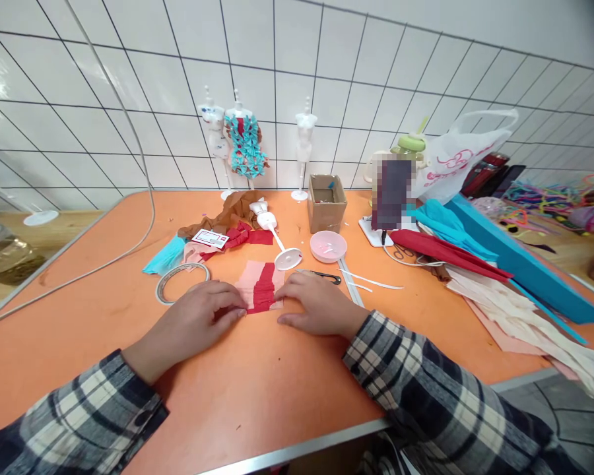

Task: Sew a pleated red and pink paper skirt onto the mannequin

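A flat piece of pink crepe paper with a red strip (pixel 264 287) across it lies on the orange table in front of me. My left hand (pixel 198 322) pinches its lower left edge between thumb and fingers. At the right edge, my right hand (pixel 317 303) has its curled fingertips on the paper, the thumb low beside it. Just behind the paper a white mini dress form (pixel 272 227) lies on its side, its round base towards me. A black cutter knife (pixel 330 278) lies behind my right hand. A roll of tape (pixel 164 290) is beyond my left hand.
Behind are a pink dish (pixel 329 245), a cardboard box (pixel 327 211) and upright dress forms, one in turquoise ruffles (pixel 247 148). Brown crepe paper (pixel 228 214) lies left; red (pixel 450 254) and cream crepe paper (pixel 519 316) lie right, near scissors (pixel 404 252). A cable (pixel 146 178) crosses the left side.
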A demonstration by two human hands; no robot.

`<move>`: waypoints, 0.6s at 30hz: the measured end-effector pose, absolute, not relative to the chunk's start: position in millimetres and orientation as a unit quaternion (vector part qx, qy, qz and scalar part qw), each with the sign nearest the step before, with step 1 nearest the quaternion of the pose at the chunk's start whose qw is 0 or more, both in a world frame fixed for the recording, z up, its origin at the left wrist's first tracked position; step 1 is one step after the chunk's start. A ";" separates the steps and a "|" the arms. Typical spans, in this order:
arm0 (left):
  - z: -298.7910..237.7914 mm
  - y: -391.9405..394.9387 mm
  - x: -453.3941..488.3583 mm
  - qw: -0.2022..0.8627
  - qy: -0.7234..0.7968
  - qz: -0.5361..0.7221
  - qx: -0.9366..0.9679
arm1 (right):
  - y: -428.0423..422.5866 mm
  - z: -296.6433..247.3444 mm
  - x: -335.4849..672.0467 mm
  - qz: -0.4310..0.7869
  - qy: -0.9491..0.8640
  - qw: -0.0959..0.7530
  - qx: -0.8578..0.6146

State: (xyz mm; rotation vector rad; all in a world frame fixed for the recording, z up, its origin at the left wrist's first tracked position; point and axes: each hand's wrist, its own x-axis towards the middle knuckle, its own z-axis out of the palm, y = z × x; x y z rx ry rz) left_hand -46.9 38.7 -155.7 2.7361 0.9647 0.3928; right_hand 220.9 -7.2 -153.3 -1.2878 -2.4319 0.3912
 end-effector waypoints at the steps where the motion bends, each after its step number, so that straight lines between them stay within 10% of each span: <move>1: -155.1 37.6 -46.4 0.121 0.336 0.145 0.923 | -8.4 -153.5 218.8 0.123 -0.871 0.166 -0.445; 18: -144.7 33.4 -47.6 0.142 0.415 0.334 0.834 | -18.3 -139.4 217.4 0.173 -0.874 0.171 -0.420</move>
